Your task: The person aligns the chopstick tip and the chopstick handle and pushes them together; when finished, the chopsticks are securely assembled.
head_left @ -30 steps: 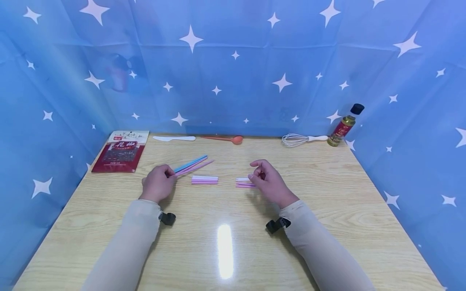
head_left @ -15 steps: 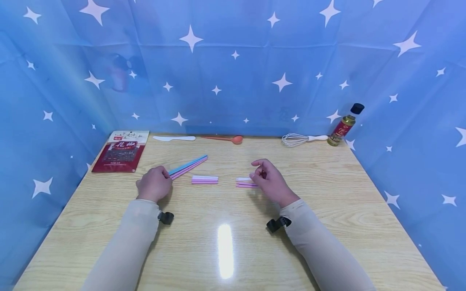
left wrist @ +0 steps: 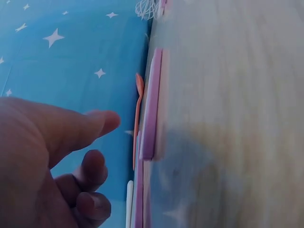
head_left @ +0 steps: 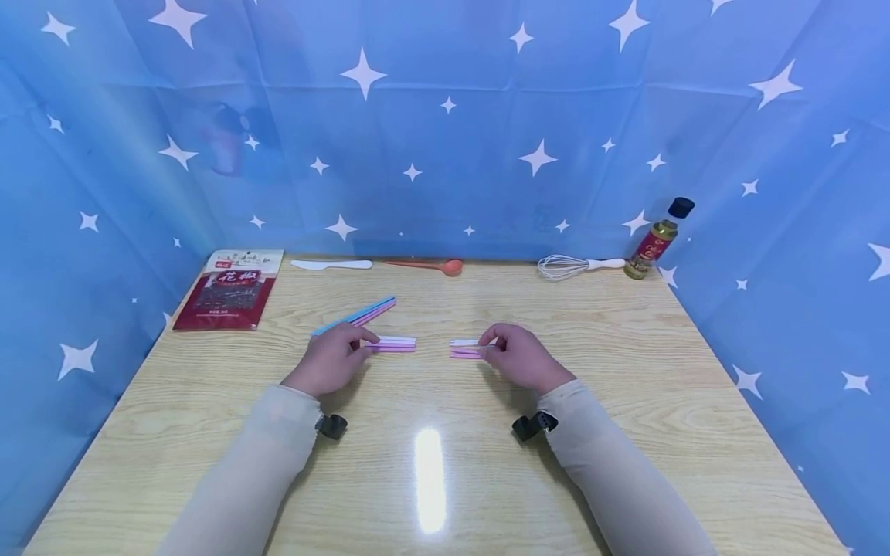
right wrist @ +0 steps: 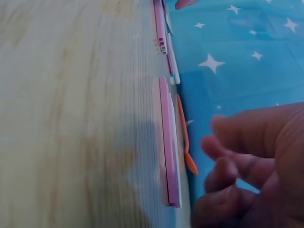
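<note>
A short bundle of pink and white sticks (head_left: 396,344) lies left of the table's middle. My left hand (head_left: 332,360) hovers at its left end; in the left wrist view the thumb and fingers stand apart from that bundle (left wrist: 152,104), holding nothing. Right of the middle lie more short pink and white sticks (head_left: 464,356), partly covered by my right hand (head_left: 520,358) in the head view. Seen from the right wrist, the loosely bent fingers of that hand (right wrist: 251,161) are clear of the sticks (right wrist: 166,147). Longer blue and pink sticks (head_left: 361,312) lie slanted behind my left hand.
Along the back edge lie a white knife (head_left: 332,265), an orange-red spoon (head_left: 450,267) and a white-handled whisk (head_left: 565,267). An oil bottle (head_left: 652,245) stands at the back right corner, a red spice packet (head_left: 229,297) at the back left. A starred blue curtain (head_left: 445,154) surrounds the table.
My left hand has let go of the slanted blue and pink sticks and moved right to the short left bundle. My right hand has lowered its index finger slightly, staying nearly in place.
</note>
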Available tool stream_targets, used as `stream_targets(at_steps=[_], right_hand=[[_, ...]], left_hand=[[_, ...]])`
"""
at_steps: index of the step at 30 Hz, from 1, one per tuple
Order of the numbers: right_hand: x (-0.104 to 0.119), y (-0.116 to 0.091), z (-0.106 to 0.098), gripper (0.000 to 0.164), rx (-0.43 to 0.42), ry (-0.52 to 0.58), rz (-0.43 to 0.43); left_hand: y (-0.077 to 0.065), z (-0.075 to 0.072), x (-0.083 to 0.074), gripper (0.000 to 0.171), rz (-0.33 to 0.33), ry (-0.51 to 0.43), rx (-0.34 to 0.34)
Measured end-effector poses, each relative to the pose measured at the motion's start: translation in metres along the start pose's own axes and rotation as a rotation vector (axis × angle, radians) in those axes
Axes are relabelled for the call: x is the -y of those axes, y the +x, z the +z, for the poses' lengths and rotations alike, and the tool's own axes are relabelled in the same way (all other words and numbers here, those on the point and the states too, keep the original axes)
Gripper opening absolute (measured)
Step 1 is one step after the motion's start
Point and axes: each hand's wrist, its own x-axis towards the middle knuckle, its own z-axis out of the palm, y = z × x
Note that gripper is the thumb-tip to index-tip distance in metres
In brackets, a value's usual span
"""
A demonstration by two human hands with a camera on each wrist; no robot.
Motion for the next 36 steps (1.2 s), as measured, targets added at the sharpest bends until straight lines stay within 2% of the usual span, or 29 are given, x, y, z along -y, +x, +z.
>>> stream_targets(at_steps=[7, 15, 22, 29, 32, 36], right_hand=[[0.0, -0.001, 0.0, 0.005, 0.061, -0.063, 0.014], [-0.003, -0.002, 0.001, 0.006, 0.089, -0.093, -0.002], [0.0, -0.002, 0.003, 0.003, 0.118, -0.153, -0.002], [0.007, -0.004, 0.004, 0.013, 0.137, -0.234, 0.005], [0.009, -0.004, 0.004, 0.012, 0.132, -0.202, -0.034], [0.011, -0.004, 0.005, 0.006, 0.106, -0.093, -0.108]], left_hand=[[-0.001, 0.004, -0.004, 0.023, 0.019, 0.02, 0.048], [-0.001, 0.004, -0.005, 0.021, -0.034, 0.022, 0.07], [-0.001, 0.002, -0.004, 0.006, -0.068, 0.042, 0.065], [0.0, 0.003, -0.003, 0.007, -0.107, 0.085, 0.108], [0.001, 0.004, -0.003, 0.007, -0.095, 0.062, 0.106], [0.001, 0.005, -0.005, 0.005, -0.062, -0.038, 0.086]])
